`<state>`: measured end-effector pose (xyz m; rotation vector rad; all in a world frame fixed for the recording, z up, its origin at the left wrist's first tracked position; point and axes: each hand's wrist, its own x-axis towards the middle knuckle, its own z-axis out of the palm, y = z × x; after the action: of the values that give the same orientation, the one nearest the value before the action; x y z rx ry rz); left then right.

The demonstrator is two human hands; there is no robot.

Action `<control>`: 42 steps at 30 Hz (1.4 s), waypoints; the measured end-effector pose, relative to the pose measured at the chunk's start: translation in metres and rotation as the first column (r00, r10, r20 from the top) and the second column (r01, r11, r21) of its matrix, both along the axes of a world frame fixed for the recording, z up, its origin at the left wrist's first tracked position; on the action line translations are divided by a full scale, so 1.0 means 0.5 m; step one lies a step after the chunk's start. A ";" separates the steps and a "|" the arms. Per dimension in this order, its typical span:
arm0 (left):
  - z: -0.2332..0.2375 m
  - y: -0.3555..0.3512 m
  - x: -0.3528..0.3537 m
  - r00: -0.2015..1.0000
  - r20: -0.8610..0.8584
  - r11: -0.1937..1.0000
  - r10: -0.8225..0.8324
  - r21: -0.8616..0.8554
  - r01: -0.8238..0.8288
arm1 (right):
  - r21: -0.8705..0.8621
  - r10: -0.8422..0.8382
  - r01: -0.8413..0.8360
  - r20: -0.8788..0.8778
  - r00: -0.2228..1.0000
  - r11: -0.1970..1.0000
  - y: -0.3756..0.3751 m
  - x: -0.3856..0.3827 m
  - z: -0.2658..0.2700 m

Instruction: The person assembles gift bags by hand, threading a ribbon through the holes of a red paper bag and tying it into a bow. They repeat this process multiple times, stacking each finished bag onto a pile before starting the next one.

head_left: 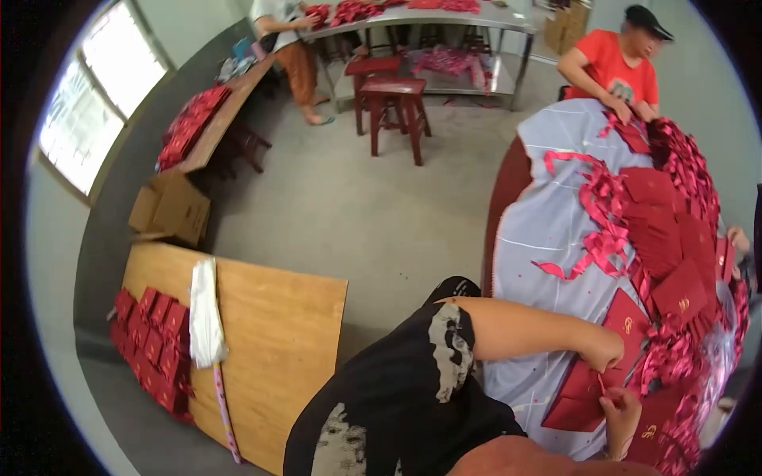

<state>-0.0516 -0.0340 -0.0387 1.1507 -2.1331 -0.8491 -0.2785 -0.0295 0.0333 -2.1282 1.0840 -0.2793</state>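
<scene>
A flat red paper bag [575,401] with a gold print lies at the near edge of the cloth-covered table, under both my hands. My left hand [603,349] is closed over the middle of the bag, fingers curled down; what they pinch is hidden. Just below it, my right hand [621,412] pinches a thin red ribbon [601,383] between thumb and fingertips. Beyond my hands lie loose red ribbons [667,353] in a heap and more red bags [681,295] stacked on the table.
A light grey cloth [528,246] covers the table. Across it, a person in a red shirt [615,67] handles a red piece. Left are a wooden board [278,333] with red packets [155,345], a cardboard box [178,206] and stools [394,99]. Another person [286,40] stands at a metal table.
</scene>
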 end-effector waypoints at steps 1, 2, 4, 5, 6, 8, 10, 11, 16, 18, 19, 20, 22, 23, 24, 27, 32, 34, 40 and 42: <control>-0.013 -0.017 0.001 1.000 0.006 0.997 0.004 -0.082 -0.004 | -0.079 0.095 -0.093 0.022 0.995 0.993 -0.031 -0.039 -0.026; -0.008 -0.023 0.012 0.999 -0.006 0.996 0.036 -0.084 -0.037 | -0.050 0.066 -0.063 0.054 0.996 0.997 -0.056 -0.068 -0.044; 0.006 -0.031 0.032 1.000 0.020 0.999 0.007 -0.047 -0.006 | -0.178 0.016 0.000 0.088 0.996 0.984 -0.086 -0.107 -0.071; 0.003 -0.040 0.035 1.000 0.014 0.999 0.009 -0.040 -0.008 | -0.181 0.037 -0.023 0.077 0.996 0.983 -0.112 -0.120 -0.059; 0.006 -0.039 0.041 1.000 0.006 0.999 0.024 -0.041 -0.024 | 0.102 0.009 0.002 -0.106 0.994 0.995 -0.108 -0.098 0.002; 0.020 -0.035 0.046 1.000 0.020 0.998 0.000 0.064 -0.001 | 0.142 0.018 -0.007 -0.071 0.997 0.990 -0.101 -0.132 0.002; 0.008 -0.041 0.041 0.998 0.063 0.995 -0.031 0.092 0.025 | 0.068 -0.061 0.057 0.067 0.996 0.996 -0.075 -0.119 0.012; -0.001 -0.044 0.036 0.992 0.110 0.991 -0.065 0.123 0.051 | 0.005 -0.129 0.131 0.213 0.968 0.991 -0.060 -0.121 0.014; 0.008 -0.027 0.045 0.989 0.110 0.983 -0.096 0.167 0.077 | 0.059 -0.220 0.216 0.416 0.882 0.975 -0.078 -0.164 -0.019; 0.016 -0.012 0.053 0.997 0.075 0.986 -0.027 0.166 0.014 | 0.168 -0.274 0.218 0.498 0.823 0.961 -0.054 -0.143 0.002; 0.023 -0.006 0.056 0.996 0.087 0.991 -0.037 0.128 0.025 | 0.146 -0.265 0.221 0.548 0.793 0.964 -0.057 -0.147 -0.006; 0.020 -0.001 0.066 0.999 0.042 0.991 -0.011 0.134 0.006 | 0.123 -0.253 0.224 0.595 0.763 0.967 -0.065 -0.144 -0.017; -0.002 -0.006 0.055 0.999 -0.026 0.990 -0.030 0.137 0.033 | 0.351 -0.363 0.125 0.776 0.516 0.928 -0.072 -0.133 -0.046; -0.005 -0.006 0.052 0.997 -0.063 0.991 -0.038 0.126 0.046 | 0.409 -0.438 0.164 0.785 0.439 0.898 -0.080 -0.128 -0.067; -0.001 -0.006 0.051 0.998 -0.058 0.990 -0.031 0.134 0.038 | 0.463 -0.482 0.141 0.811 0.333 0.875 -0.070 -0.099 -0.068; 0.004 0.000 0.061 0.992 -0.071 0.989 -0.103 0.097 0.109 | 0.451 -0.423 0.013 0.827 0.370 0.892 -0.070 -0.076 -0.090; 0.027 0.012 0.064 0.996 -0.065 0.918 -0.063 0.388 0.084 | 0.613 -0.577 -0.120 0.782 0.236 0.781 -0.041 -0.038 -0.052; 0.037 0.014 0.064 0.997 -0.033 0.888 -0.066 0.454 0.074 | 0.604 -0.563 -0.159 0.791 0.238 0.781 -0.043 -0.036 -0.055; 0.054 0.024 0.056 0.987 -0.158 0.816 0.003 0.571 0.089 | 0.745 -0.686 -0.067 0.642 0.343 0.664 -0.042 -0.025 -0.063; 0.052 0.029 0.046 0.997 -0.077 0.873 0.031 0.487 0.010 | 0.656 -0.534 0.004 0.611 0.584 0.755 -0.036 -0.024 -0.061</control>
<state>-0.0287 -0.0197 -0.0126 1.3364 -1.8914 -1.4632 -0.2905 -0.0475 0.0027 -1.0231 0.8054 -0.8177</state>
